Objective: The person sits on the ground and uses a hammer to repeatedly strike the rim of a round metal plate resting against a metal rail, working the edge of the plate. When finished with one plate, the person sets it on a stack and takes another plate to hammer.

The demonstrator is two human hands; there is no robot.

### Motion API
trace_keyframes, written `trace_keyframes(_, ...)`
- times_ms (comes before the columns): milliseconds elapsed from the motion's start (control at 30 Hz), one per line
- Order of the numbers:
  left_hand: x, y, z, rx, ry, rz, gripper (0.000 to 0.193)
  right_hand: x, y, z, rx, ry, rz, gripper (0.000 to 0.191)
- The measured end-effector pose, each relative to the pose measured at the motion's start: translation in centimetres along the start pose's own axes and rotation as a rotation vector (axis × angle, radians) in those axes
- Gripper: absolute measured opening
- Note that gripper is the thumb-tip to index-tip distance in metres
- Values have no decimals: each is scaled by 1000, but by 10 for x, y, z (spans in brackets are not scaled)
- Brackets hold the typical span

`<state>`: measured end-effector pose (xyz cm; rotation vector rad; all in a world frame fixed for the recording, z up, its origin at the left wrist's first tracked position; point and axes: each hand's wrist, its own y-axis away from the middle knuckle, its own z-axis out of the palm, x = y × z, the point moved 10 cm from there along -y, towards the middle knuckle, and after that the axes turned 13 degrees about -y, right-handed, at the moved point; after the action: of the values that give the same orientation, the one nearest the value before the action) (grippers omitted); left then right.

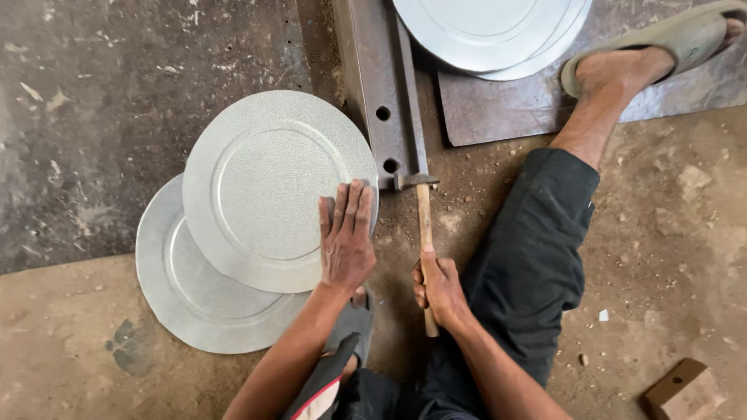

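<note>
Two round, matte metal discs [233, 257] under left hand [346, 241]; right hand [440, 288] grips wooden-handled hammer [424, 225].

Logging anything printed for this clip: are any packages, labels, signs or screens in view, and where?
None: no package, label, sign or screen shows.
In view only: left hand flat on the upper round grey sheet-metal disc.
Right hand gripping a wooden-handled hammer beside a dark steel bar with holes.
</note>
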<state>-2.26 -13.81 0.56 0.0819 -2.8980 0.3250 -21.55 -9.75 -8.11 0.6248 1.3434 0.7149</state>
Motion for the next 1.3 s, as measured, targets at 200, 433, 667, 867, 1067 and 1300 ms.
trace_keyframes(200,-5,10,-8,-15,70,-5,73,-50,40,-1,89,130,-509,53)
trace_keyframes(433,-6,5,-17,16,85,0,77,-36,19,13,32,296,-487,50)
trace_keyframes(667,-11,6,-16,23,123,2,77,41,-9,11,-70,-297,101,36)
trace_keyframes(867,-14,6,-11,-45,142,-1,75,3,-5,5,-74,-685,-182,50)
trace_keyframes(1067,-16,7,-17,12,119,23,81,17,2,7,84,-417,-13,45)
trace_keyframes(1300,-17,12,-18,6,111,49,80,3,10,8,60,-5,-210,54)
